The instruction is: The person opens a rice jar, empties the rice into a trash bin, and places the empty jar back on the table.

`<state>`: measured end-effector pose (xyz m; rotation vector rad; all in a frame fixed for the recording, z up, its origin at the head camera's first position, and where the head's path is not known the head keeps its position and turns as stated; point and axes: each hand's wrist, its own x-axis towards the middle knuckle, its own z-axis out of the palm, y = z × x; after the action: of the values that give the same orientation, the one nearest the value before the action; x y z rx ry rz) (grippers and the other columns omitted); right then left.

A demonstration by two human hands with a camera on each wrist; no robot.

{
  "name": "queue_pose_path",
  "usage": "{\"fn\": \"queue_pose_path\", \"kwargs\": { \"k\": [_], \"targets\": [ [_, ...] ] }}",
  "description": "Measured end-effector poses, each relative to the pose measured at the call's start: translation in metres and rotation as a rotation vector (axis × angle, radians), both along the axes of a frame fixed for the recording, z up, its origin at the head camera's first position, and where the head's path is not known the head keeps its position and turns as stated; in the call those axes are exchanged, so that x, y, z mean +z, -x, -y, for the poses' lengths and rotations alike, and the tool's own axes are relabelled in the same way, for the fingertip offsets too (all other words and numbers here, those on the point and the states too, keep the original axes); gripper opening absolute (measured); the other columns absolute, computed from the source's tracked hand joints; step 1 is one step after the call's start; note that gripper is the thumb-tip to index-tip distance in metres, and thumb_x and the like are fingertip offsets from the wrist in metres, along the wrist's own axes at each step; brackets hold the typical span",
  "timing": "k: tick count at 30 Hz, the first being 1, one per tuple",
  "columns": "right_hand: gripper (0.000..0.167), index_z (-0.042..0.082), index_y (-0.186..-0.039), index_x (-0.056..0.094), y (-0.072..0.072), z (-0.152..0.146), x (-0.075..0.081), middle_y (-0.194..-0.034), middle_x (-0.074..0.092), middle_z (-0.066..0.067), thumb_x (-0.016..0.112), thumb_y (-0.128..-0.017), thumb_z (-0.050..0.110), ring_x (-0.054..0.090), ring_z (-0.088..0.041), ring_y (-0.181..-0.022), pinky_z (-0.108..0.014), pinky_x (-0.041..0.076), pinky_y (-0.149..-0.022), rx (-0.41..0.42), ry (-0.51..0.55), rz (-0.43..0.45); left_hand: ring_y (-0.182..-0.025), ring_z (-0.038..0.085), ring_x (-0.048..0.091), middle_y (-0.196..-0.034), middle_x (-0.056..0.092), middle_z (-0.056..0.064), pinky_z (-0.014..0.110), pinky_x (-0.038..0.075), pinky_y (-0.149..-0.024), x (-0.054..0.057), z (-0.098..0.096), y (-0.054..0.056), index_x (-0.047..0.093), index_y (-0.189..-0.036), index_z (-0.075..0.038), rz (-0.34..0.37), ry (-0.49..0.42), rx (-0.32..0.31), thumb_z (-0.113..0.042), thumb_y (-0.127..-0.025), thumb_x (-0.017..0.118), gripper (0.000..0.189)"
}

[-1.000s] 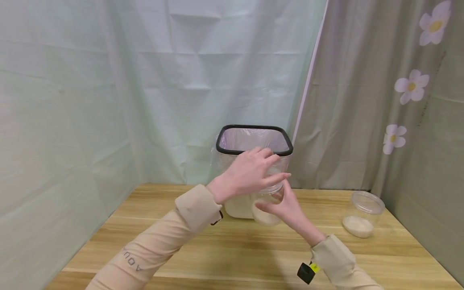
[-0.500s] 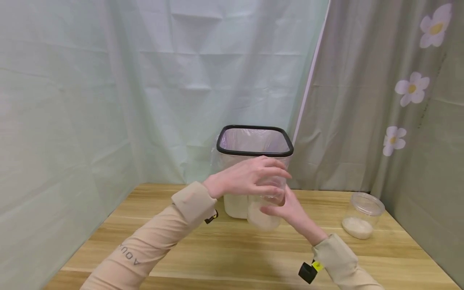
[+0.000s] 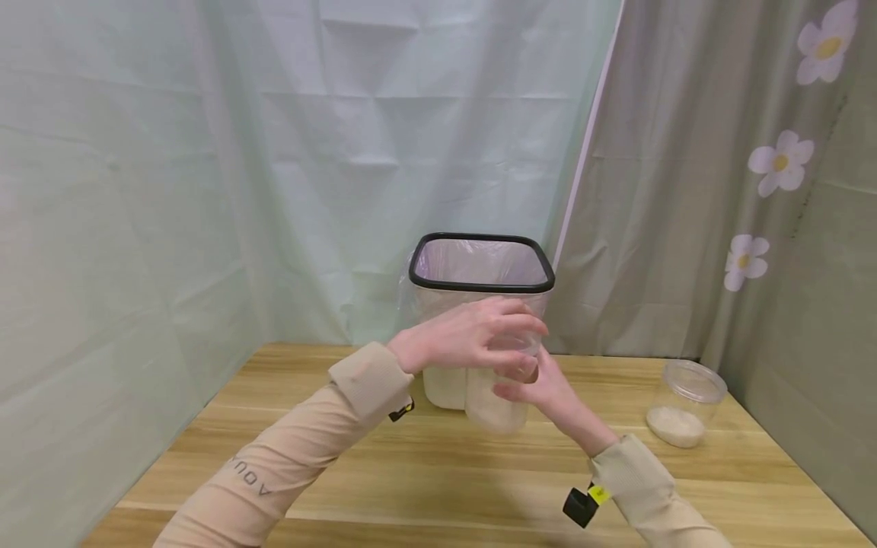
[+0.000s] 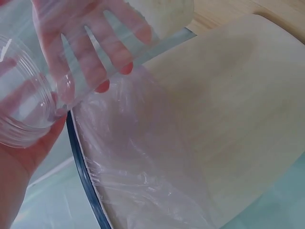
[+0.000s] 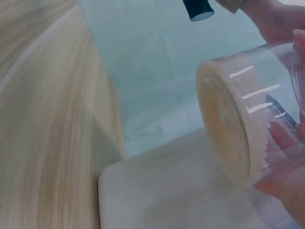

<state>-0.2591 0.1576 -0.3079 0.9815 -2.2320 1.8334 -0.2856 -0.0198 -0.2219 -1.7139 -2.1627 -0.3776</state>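
Observation:
A clear plastic jar (image 3: 496, 407) with pale, rice-like contents in its bottom is held tilted in front of the bin. My right hand (image 3: 548, 387) grips its side; its spread fingers (image 4: 93, 52) show through the clear wall in the left wrist view. From above, my left hand (image 3: 473, 335) curls its fingers and thumb round the jar's ringed upper end (image 4: 28, 102). Whether a separate lid sits there, I cannot tell. In the right wrist view, the jar's round base (image 5: 221, 121) faces the camera.
Behind the hands stands a pale bin (image 3: 445, 390) with a black rim (image 3: 479, 288) and a clear liner (image 4: 138, 143). Another clear jar (image 3: 681, 403), with white contents, sits on the wooden table (image 3: 384, 472) at the right. Curtains (image 3: 425, 114) enclose the back and sides.
My left hand has come down from above and its fingers have closed round the jar's top. The jar has shifted slightly down and left. My right hand keeps its grip.

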Motion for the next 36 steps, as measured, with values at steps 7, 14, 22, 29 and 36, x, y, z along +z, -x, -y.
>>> {"fn": "queue_pose_path", "kwargs": {
  "k": [7,14,22,29,36],
  "targets": [
    [0.077,0.012,-0.136,0.030,0.009,0.004,-0.003,-0.129,0.041,-0.011,0.074,-0.073,0.010,0.048,-0.031,-0.108,-0.041,0.041,-0.085,-0.052,0.007,-0.006,-0.096,0.004,0.042,-0.114,0.045,-0.006,0.020,0.035,-0.081,-0.003,-0.001,0.005,0.054,-0.120,-0.017,0.016,0.020,0.118,-0.043,-0.088,0.051,0.042],
    [0.074,0.008,-0.132,0.033,0.016,0.007,-0.004,-0.126,0.043,-0.012,0.073,-0.071,0.003,0.047,-0.029,-0.108,-0.040,0.041,-0.085,-0.073,0.024,-0.007,-0.096,0.008,0.046,-0.114,0.046,-0.005,0.023,0.037,-0.081,-0.006,-0.005,0.008,0.053,-0.120,-0.018,0.005,0.048,0.220,-0.044,-0.088,0.049,0.041],
    [0.072,0.004,-0.132,0.032,0.019,0.010,-0.006,-0.128,0.041,-0.012,0.072,-0.072,-0.001,0.044,-0.028,-0.113,-0.040,0.039,-0.087,-0.066,0.062,0.012,-0.094,0.018,0.047,-0.113,0.047,0.000,0.032,0.044,-0.071,-0.009,-0.015,0.002,0.051,-0.124,-0.019,-0.014,0.066,0.464,-0.048,-0.089,0.044,0.046],
    [0.067,0.001,-0.128,0.038,0.020,0.014,-0.007,-0.126,0.045,-0.014,0.073,-0.071,-0.001,0.047,-0.030,-0.112,-0.036,0.042,-0.083,-0.097,0.057,0.005,-0.090,0.029,0.050,-0.109,0.048,0.008,0.042,0.045,-0.066,-0.013,-0.027,-0.007,0.048,-0.123,-0.017,0.022,0.077,0.717,-0.052,-0.090,0.037,0.049],
    [0.071,0.004,-0.128,0.037,0.021,0.014,-0.007,-0.125,0.042,-0.012,0.076,-0.069,0.002,0.044,-0.028,-0.113,-0.045,0.035,-0.090,-0.166,-0.004,-0.023,-0.101,0.033,0.048,-0.121,0.046,0.012,0.045,0.043,-0.073,-0.014,-0.027,-0.008,0.046,-0.127,-0.015,0.083,0.076,0.787,-0.061,-0.087,0.031,0.062]
  ]
}}
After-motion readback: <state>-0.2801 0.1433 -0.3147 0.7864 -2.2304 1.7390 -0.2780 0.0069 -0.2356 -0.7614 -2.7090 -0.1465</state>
